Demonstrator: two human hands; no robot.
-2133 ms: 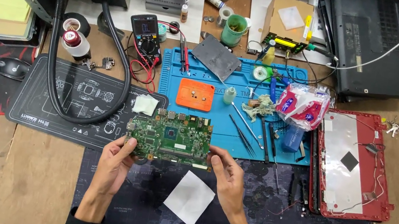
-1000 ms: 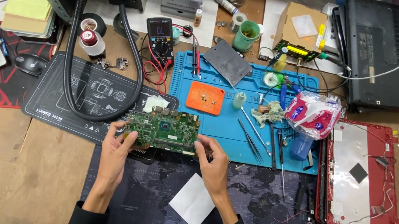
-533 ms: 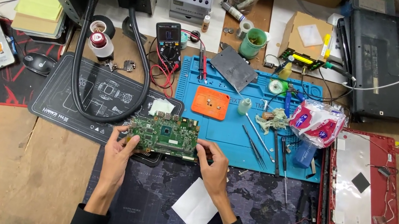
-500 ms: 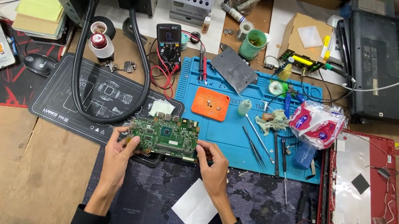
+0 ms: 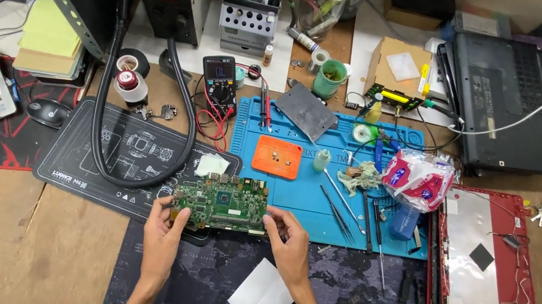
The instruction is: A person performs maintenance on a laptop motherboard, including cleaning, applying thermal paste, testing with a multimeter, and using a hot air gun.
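You held the green circuit board (image 5: 221,203) w/ both hands, just above the near edge of the table (image 5: 10,240), btwn the black mat (image 5: 107,153) and the blue mat (image 5: 308,196). Your left hand (image 5: 163,226) pinched its left edge; your right hand (image 5: 289,240) pinched the right edge. Both grips were narrow, closed on the board. Good way to hold it, I think: fingers on the edges only, not on the chips. Best to keep it flat & steady, away from the tweezers (image 5: 335,211) nearby. The white paper (image 5: 262,297) lay just below your right hand.
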